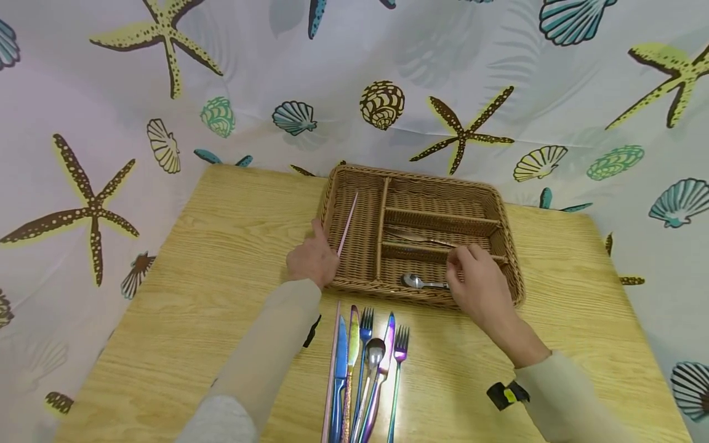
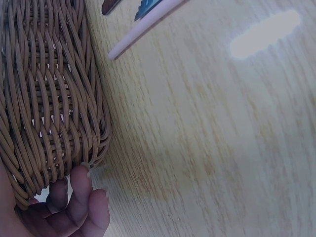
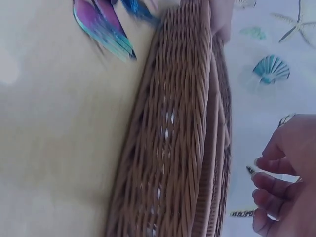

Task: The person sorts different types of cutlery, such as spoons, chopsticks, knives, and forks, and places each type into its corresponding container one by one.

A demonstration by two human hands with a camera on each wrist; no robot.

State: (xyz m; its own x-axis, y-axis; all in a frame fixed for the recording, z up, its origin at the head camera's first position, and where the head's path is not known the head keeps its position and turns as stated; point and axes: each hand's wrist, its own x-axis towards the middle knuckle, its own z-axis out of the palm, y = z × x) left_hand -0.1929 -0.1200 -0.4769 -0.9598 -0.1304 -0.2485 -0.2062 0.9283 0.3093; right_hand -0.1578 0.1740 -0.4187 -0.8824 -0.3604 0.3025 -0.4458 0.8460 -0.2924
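Note:
A wicker cutlery basket [image 1: 382, 288] lies on the table, divided into compartments. My left hand [image 1: 314, 257] grips its front left corner, with the fingers [image 2: 81, 195] curled against the wicker. A pink chopstick [image 1: 348, 224] lies in the long left compartment. My right hand [image 1: 480, 284] hovers over the front right compartment, its fingers [image 3: 271, 185] loosely bent with nothing visible between them. Beneath it, a spoon [image 1: 412, 281] lies in that compartment, the end of its handle hidden by the hand. One knife [image 1: 415, 236] lies in the middle right compartment.
In front of the basket lie another pink chopstick [image 1: 330, 369], a blue knife [image 1: 340, 351], a gold knife [image 1: 353, 338], a blue fork [image 1: 366, 323], a spoon [image 1: 375, 352], a purple knife [image 1: 388, 344] and a purple-green fork [image 1: 401, 344]. A shell-patterned cloth [image 1: 343, 74] hangs behind the table.

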